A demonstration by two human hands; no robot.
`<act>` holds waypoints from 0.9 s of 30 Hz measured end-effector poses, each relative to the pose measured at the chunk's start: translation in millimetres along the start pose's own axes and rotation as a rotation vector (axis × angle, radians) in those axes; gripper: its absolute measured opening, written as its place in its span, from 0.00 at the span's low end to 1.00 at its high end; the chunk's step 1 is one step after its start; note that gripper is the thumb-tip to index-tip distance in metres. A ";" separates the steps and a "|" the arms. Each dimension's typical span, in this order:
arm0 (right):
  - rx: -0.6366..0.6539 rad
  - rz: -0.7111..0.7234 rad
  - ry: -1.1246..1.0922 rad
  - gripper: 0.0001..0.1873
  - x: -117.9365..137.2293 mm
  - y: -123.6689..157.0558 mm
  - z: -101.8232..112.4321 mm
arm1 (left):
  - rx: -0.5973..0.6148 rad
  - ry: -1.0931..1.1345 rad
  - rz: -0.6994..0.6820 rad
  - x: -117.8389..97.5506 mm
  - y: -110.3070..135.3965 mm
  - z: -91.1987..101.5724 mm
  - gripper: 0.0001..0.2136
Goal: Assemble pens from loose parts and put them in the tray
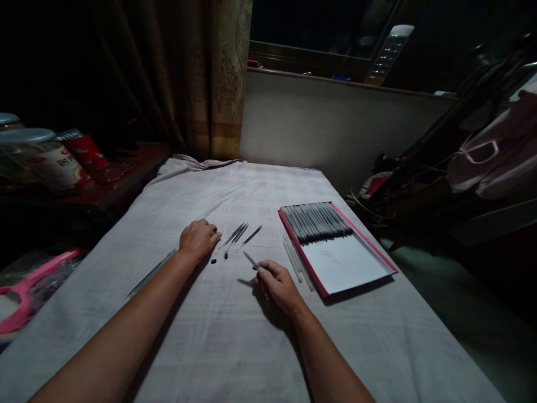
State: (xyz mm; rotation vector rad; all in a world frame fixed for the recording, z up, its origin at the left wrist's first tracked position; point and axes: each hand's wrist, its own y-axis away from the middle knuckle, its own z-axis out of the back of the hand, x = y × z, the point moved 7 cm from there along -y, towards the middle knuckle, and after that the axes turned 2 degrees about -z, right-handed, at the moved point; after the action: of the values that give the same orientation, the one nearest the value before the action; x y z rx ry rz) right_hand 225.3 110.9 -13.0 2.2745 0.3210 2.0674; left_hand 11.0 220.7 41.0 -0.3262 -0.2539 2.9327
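My right hand (278, 285) pinches a thin dark pen part (250, 259) just above the white cloth (235, 347), its tip pointing up and left. My left hand (198, 237) rests on the cloth with fingers curled, next to several loose pen refills (239, 235) and two small black caps (220, 258); what it holds, if anything, is hidden. To the right lies a flat pink-edged box (380, 254) with a row of several assembled pens (316, 222) across its top. Two clear pen barrels (293, 260) lie beside the box's left edge.
A long thin ruler-like strip (151, 273) lies left of my left arm. A side shelf at left holds jars (46, 159) and a red packet (84, 150). A pink plastic tool (29, 282) lies lower left. Curtain and wall stand behind; clutter and cables fill the right.
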 end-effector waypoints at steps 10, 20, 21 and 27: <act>0.005 -0.013 -0.089 0.22 -2.4 -4.9 3.0 | 0.034 -0.072 -0.027 -21.7 3.8 -10.7 0.08; -0.093 -0.008 -0.074 0.24 -2.2 -2.9 11.5 | -0.020 0.274 -0.031 -40.8 58.3 -1.8 0.11; -0.092 0.014 -0.038 0.22 -1.0 -2.0 12.0 | -0.026 0.480 0.002 -40.6 70.0 -5.1 0.12; -0.021 0.153 0.216 0.16 7.2 5.2 6.5 | 0.035 1.218 0.312 -34.7 116.3 -32.2 0.19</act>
State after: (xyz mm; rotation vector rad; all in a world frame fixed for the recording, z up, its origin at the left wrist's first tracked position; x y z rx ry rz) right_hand 233.0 107.9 -5.7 2.1282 0.1362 2.3853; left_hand 33.4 106.0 -4.8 -2.1057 0.0456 2.3863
